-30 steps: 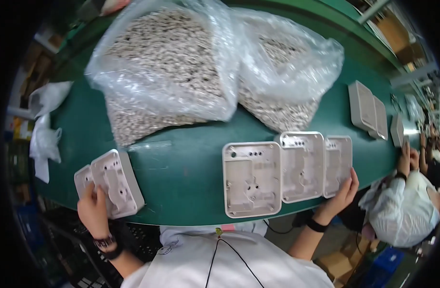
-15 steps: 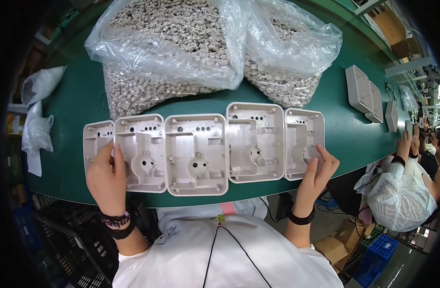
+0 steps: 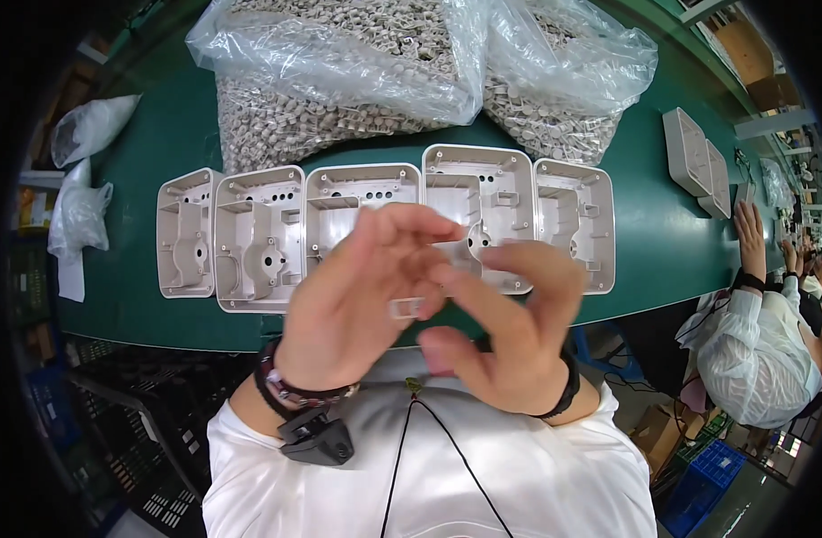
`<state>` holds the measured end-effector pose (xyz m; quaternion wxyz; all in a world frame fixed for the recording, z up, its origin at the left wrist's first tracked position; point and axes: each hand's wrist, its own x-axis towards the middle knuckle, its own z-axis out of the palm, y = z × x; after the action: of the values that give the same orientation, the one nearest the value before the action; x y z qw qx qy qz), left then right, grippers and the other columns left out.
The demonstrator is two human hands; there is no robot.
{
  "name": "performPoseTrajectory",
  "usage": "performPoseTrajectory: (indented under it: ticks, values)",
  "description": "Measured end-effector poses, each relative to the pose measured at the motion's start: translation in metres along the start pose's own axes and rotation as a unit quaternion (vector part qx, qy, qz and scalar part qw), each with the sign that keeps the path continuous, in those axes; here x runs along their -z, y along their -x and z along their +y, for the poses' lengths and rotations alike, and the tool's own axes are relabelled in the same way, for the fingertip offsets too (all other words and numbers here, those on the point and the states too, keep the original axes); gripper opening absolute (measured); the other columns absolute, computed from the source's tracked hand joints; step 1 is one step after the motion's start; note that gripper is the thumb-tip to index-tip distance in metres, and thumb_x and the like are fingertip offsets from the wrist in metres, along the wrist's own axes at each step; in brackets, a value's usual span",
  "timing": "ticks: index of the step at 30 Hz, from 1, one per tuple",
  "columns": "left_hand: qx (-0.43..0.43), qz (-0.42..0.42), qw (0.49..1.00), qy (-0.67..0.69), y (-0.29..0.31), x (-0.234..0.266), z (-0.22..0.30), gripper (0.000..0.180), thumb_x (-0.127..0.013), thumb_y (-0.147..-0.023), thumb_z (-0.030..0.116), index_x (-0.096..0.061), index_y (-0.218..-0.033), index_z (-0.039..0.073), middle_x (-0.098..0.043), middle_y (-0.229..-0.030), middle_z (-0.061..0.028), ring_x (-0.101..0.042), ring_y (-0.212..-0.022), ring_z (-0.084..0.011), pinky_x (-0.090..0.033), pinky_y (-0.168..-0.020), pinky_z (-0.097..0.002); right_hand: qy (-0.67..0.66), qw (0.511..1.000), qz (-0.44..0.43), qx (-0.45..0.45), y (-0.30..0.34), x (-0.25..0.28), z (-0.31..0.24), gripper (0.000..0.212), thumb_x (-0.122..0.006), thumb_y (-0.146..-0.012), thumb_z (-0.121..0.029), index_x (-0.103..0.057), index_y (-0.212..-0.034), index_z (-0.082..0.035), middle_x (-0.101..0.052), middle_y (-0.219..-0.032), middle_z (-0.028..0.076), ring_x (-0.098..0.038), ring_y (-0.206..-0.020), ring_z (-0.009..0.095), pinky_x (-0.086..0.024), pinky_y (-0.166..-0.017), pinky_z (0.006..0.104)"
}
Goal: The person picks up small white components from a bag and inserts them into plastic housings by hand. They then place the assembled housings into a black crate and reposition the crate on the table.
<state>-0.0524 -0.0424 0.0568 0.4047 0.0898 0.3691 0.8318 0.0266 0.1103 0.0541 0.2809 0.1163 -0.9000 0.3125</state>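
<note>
While 5 pale housings [image 3: 330, 220] line the table [image 3: 653, 235] left to right, nearer in the left hand [image 3: 353, 289] is half-curled at a small clear piece [image 3: 406, 308], hold unclear, the right hand [image 3: 517, 336] gaping, thumb off fingers.

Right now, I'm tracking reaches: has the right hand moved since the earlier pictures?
Yes: the right hand has moved left against the right plastic bag.

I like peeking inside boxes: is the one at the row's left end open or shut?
Open: nothing covers the leftmost grey box, so its inside shows from above.
</note>
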Motion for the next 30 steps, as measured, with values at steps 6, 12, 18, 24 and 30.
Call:
performPoseTrajectory:
  ticks: [6,12,18,24,30]
  values:
    - [0.026,0.004,0.999,0.042,-0.007,-0.015,-0.009,0.058,-0.031,-0.095,0.051,-0.042,-0.118,-0.001,-0.048,-0.101,-0.0040,-0.046,-0.092,-0.0124,-0.037,-0.072,-0.0234,0.020,1.000,-0.002,0.008,0.006,-0.008,0.003,0.039,-0.076,-0.062,-0.016,-0.065,-0.099,-0.011,-0.050,-0.102,0.007,-0.046,-0.095,0.027,-0.036,-0.077,0.0356]
    - [0.033,-0.001,0.989,-0.147,-0.012,-0.032,-0.023,0.059,-0.030,-0.095,0.052,-0.039,-0.121,0.000,-0.046,-0.109,-0.0071,-0.046,-0.097,-0.0138,-0.039,-0.078,-0.0257,0.039,0.998,-0.006,0.049,0.025,0.007,0.018,0.036,-0.073,-0.057,-0.012,-0.070,-0.093,-0.012,-0.055,-0.093,0.005,-0.051,-0.083,0.022,-0.036,-0.066,0.0286]
    - [0.008,-0.120,0.947,-0.296,-0.026,-0.038,-0.016,0.045,-0.048,-0.093,0.039,-0.045,-0.118,0.002,-0.047,-0.110,-0.0114,-0.050,-0.097,-0.0161,-0.042,-0.080,-0.0307,-0.074,0.992,-0.028,0.096,0.009,0.046,0.052,0.035,-0.070,-0.060,-0.010,-0.069,-0.095,-0.007,-0.058,-0.082,0.004,-0.055,-0.067,0.018,-0.040,-0.055,0.0265]
    - [0.043,-0.167,0.862,-0.476,-0.050,-0.048,0.007,0.037,-0.062,-0.084,0.024,-0.053,-0.113,0.002,-0.050,-0.108,-0.0121,-0.053,-0.094,-0.0194,-0.044,-0.080,-0.0318,-0.084,0.983,-0.040,0.157,-0.018,0.086,0.100,0.024,-0.068,-0.062,-0.009,-0.066,-0.084,0.000,-0.059,-0.081,0.006,-0.058,-0.064,0.020,-0.046,-0.054,0.0302]
    - [-0.069,-0.224,0.572,-0.786,-0.068,-0.045,-0.012,0.043,-0.064,-0.072,0.023,-0.058,-0.113,0.013,-0.053,-0.121,-0.0018,-0.050,-0.108,-0.0216,-0.037,-0.092,-0.0373,-0.021,0.960,-0.204,0.192,-0.059,0.077,0.181,0.013,-0.065,-0.062,-0.011,-0.061,-0.072,-0.005,-0.060,-0.091,0.007,-0.058,-0.074,0.022,-0.046,-0.059,0.0315]
